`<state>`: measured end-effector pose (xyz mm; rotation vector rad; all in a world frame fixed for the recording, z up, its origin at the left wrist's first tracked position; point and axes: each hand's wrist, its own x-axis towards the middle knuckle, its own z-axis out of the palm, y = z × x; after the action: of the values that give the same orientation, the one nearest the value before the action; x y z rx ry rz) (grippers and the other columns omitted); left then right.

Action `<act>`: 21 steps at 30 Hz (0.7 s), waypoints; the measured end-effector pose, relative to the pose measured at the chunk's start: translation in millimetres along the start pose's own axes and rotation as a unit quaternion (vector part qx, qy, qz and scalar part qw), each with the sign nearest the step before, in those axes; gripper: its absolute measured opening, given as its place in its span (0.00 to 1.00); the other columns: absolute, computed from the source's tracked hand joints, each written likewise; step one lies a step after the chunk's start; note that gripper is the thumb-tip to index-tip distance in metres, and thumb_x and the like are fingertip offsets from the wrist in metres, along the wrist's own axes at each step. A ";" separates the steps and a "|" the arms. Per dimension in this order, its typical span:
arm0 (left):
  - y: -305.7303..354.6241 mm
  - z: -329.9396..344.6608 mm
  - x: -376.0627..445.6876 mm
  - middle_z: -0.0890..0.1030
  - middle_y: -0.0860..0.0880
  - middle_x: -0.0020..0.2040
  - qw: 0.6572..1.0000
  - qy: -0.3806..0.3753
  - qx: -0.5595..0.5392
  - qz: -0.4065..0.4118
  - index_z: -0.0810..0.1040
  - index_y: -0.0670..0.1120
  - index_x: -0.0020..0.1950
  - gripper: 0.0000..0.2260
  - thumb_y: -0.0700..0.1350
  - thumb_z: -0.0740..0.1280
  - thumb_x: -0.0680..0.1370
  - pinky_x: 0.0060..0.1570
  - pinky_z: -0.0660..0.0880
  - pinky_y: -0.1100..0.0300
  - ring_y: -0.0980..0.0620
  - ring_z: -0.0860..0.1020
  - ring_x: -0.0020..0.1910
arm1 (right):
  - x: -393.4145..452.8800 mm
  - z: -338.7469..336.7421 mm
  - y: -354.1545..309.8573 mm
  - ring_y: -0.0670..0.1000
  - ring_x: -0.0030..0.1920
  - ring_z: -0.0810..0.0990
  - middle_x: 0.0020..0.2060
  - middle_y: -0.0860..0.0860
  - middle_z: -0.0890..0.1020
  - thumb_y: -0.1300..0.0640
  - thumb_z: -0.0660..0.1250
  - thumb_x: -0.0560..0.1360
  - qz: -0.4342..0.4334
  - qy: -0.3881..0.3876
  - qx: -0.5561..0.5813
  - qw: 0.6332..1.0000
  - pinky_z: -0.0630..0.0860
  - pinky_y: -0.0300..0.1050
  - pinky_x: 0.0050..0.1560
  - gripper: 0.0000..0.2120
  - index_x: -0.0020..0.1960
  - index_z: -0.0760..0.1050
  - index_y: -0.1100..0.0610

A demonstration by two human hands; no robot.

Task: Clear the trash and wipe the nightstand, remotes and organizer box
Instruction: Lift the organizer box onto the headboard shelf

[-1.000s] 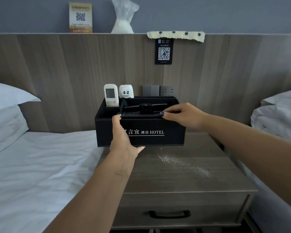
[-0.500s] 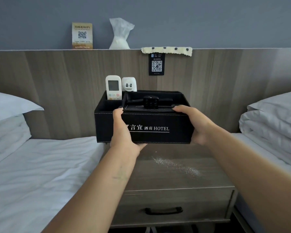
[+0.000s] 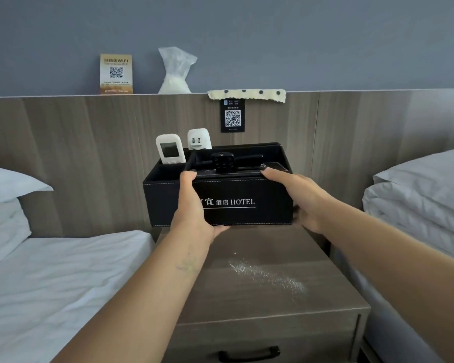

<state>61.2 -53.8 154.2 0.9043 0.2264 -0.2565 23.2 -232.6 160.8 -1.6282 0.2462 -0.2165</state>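
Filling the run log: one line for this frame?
step: moving box | left hand: grips organizer box | right hand: grips box | nightstand: white powder, unwiped

Single head cam, faces fwd/down, close over nightstand (image 3: 260,297) between two beds, toward headboard (image 3: 89,166).

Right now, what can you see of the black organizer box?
The organizer box is black, leather-look with pale stitching and white HOTEL lettering. Compartments hold a white remote, a white smiley-faced gadget and a black remote. It sits level at the nightstand's rear; the left hand and right hand grip its front.
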 end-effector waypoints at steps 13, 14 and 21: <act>51.8 -5.9 75.1 0.85 0.47 0.48 0.998 -0.030 0.005 0.060 0.80 0.52 0.54 0.16 0.59 0.69 0.71 0.44 0.80 0.36 0.43 0.84 0.47 | 224.0 1.7 -109.0 0.61 0.77 0.46 0.77 0.57 0.50 0.50 0.66 0.74 -0.255 0.169 -0.692 0.654 0.53 0.62 0.73 0.24 0.68 0.71 0.57; 52.6 -8.3 82.1 0.85 0.47 0.49 0.998 -0.036 -0.001 0.056 0.81 0.52 0.55 0.18 0.59 0.70 0.71 0.44 0.79 0.35 0.42 0.84 0.47 | 239.3 7.0 -114.9 0.61 0.77 0.44 0.78 0.57 0.48 0.50 0.66 0.74 -0.253 0.173 -0.693 0.652 0.51 0.62 0.74 0.23 0.66 0.73 0.58; 57.1 -22.4 110.1 0.86 0.45 0.48 0.997 -0.041 -0.024 0.055 0.81 0.49 0.57 0.22 0.60 0.71 0.68 0.47 0.78 0.34 0.39 0.84 0.48 | 302.2 23.0 -129.1 0.61 0.77 0.37 0.78 0.53 0.41 0.45 0.65 0.73 -0.185 0.161 -0.674 0.697 0.46 0.64 0.74 0.23 0.63 0.74 0.55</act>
<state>181.3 -15.8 150.2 0.8529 0.1060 -0.1858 322.9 -289.3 285.5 -3.1339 0.3766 -0.7640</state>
